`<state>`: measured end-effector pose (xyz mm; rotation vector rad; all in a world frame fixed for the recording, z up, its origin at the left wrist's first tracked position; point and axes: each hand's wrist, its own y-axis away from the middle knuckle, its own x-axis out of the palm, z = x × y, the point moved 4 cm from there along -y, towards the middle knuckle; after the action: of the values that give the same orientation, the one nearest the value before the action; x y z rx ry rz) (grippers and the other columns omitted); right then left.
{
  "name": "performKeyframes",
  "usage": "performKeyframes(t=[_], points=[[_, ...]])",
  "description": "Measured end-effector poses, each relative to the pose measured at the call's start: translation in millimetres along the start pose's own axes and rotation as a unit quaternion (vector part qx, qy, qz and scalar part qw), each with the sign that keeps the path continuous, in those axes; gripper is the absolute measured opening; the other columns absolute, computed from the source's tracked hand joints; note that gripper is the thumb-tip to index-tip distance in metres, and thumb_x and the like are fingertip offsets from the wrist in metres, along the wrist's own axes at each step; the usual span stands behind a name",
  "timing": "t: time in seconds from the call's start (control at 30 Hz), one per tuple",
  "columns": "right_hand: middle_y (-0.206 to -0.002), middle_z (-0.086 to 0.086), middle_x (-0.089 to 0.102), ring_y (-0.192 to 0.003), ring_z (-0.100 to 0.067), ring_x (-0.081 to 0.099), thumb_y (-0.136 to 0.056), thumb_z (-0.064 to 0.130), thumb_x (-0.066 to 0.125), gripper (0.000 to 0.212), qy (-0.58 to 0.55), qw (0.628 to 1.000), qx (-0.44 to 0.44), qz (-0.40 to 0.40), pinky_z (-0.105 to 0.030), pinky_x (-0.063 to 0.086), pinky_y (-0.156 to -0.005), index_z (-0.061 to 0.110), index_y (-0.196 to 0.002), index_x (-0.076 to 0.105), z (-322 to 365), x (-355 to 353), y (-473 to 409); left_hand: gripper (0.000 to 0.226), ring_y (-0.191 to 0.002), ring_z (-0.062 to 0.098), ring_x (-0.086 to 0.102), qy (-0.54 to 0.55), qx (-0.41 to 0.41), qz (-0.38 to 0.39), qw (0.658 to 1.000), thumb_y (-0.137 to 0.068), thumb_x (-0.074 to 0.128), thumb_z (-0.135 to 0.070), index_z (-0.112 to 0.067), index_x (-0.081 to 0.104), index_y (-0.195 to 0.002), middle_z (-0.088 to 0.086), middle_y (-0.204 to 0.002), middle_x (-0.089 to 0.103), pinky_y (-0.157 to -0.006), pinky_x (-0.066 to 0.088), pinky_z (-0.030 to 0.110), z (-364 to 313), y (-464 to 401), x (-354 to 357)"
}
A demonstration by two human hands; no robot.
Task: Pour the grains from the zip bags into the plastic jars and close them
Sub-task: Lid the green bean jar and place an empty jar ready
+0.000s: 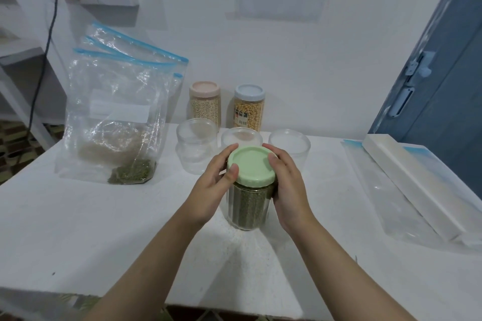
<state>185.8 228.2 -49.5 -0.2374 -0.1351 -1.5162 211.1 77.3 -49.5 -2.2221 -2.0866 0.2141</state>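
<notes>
Both hands, left hand (217, 185) and right hand (285, 185), clamp the green lid (251, 165), seating it square on the jar (247, 207) under the grip.

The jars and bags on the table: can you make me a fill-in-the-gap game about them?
1. Both hands, left and right, hold a jar with a ____ lid.
2. The jar of yellow grains has a ____ lid.
3. The number of empty jars with no lids is ____.
4. The bags stand on the ____ side of the table.

Missing words: green; blue; three; left
</notes>
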Motion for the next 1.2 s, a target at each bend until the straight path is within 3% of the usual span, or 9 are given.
performKeyframes(t=[0.17,0.3,0.43,0.53,0.63,0.8,0.97,1.1,1.2], points=[[-0.119,0.018,0.067,-0.113,-0.004,0.063,-0.104,0.037,0.04,0.029,0.019,1.0,0.009,0.018,-0.031,0.051,-0.095,0.044,-0.125,0.059,-2.5,7.9,8.2,0.042,-0.115,-0.026,0.042,0.017,-0.028,-0.012,0.999,-0.102,0.042,-0.037,-0.046,0.038,-0.143,-0.024,-0.14,0.045,-0.085,0.037,-0.001,3.4,-2.0,7.7],[-0.119,0.013,0.067,-0.113,-0.01,0.063,-0.104,0.035,0.039,0.028,0.034,0.999,0.008,-0.009,-0.04,0.052,-0.098,0.045,-0.12,0.06,-1.4,11.2,8.5,0.042,-0.116,-0.01,0.053,0.045,-0.041,-0.013,0.998,-0.106,0.031,-0.03,-0.049,0.032,-0.144,-0.018,-0.136,0.05,-0.088,0.043,0.011,5.9,-4.5,17.3],[-0.121,0.007,0.065,-0.112,-0.015,0.064,-0.104,0.031,0.038,0.028,0.037,0.999,0.001,-0.033,-0.032,0.053,-0.082,0.043,-0.119,0.059,2.0,10.2,15.1,0.042,-0.108,-0.012,0.056,0.059,-0.027,0.007,0.998,-0.106,0.034,-0.026,-0.043,0.033,-0.144,-0.019,-0.131,0.051,-0.083,0.045,0.006,0.6,-3.7,22.0],[-0.12,0.006,0.064,-0.108,-0.013,0.064,-0.103,0.03,0.041,0.028,0.037,0.998,-0.03,-0.045,-0.023,0.051,-0.074,0.043,-0.121,0.058,18.8,7.0,18.3,0.043,-0.113,-0.01,0.054,0.052,0.01,0.034,0.998,-0.104,0.04,-0.027,-0.04,0.032,-0.144,-0.018,-0.134,0.049,-0.086,0.044,0.007,-18.7,-4.3,26.3],[-0.121,0.005,0.063,-0.108,-0.014,0.064,-0.097,0.034,0.045,0.029,0.048,0.994,-0.084,-0.055,-0.026,0.051,-0.077,0.045,-0.121,0.057,45.7,5.9,16.5,0.044,-0.11,-0.013,0.054,0.047,0.063,0.041,0.996,-0.103,0.042,-0.022,-0.036,0.033,-0.144,-0.017,-0.132,0.049,-0.086,0.044,0.006,-47.8,-15.2,31.0],[-0.108,0.018,0.064,-0.091,0.001,0.062,-0.09,0.034,0.042,0.036,0.072,0.979,-0.173,-0.075,-0.016,0.048,-0.068,0.043,-0.122,0.055,96.2,0.8,-3.1,0.039,-0.106,-0.009,0.057,0.038,0.152,0.056,0.986,-0.104,0.041,-0.017,-0.029,0.036,-0.14,-0.032,-0.11,0.06,-0.088,0.045,0.012,-92.7,-47.7,42.6],[-0.121,0.009,0.059,-0.099,-0.005,0.06,-0.09,0.034,0.04,0.038,0.076,0.97,-0.213,-0.088,-0.025,0.048,-0.076,0.041,-0.124,0.054,132.1,-13.3,-47.7,0.04,-0.108,0.006,0.059,0.046,0.201,0.053,0.977,-0.102,0.044,-0.023,-0.025,0.036,-0.141,-0.003,-0.12,0.058,-0.09,0.047,0.02,-120.1,-98.4,61.3],[-0.122,0.007,0.059,-0.094,-0.003,0.057,-0.09,0.035,0.039,0.038,0.09,0.967,-0.218,-0.097,-0.021,0.045,-0.073,0.039,-0.125,0.054,148.9,-31.1,-95.9,0.039,-0.109,0.01,0.058,0.033,0.219,0.036,0.975,-0.104,0.039,-0.02,-0.023,0.035,-0.142,0.003,-0.125,0.056,-0.091,0.047,0.019,-125.3,-148.6,78.7],[-0.12,0.007,0.06,-0.096,-0.007,0.058,-0.088,0.035,0.04,0.038,0.076,0.973,-0.195,-0.1,-0.024,0.046,-0.073,0.039,-0.122,0.056,149.5,-51.3,-138.8,0.035,-0.103,0.006,0.056,0.004,0.206,0.017,0.978,-0.107,0.035,-0.017,-0.023,0.034,-0.141,-0.003,-0.12,0.054,-0.087,0.045,0.014,-120.9,-190.1,95.5]])
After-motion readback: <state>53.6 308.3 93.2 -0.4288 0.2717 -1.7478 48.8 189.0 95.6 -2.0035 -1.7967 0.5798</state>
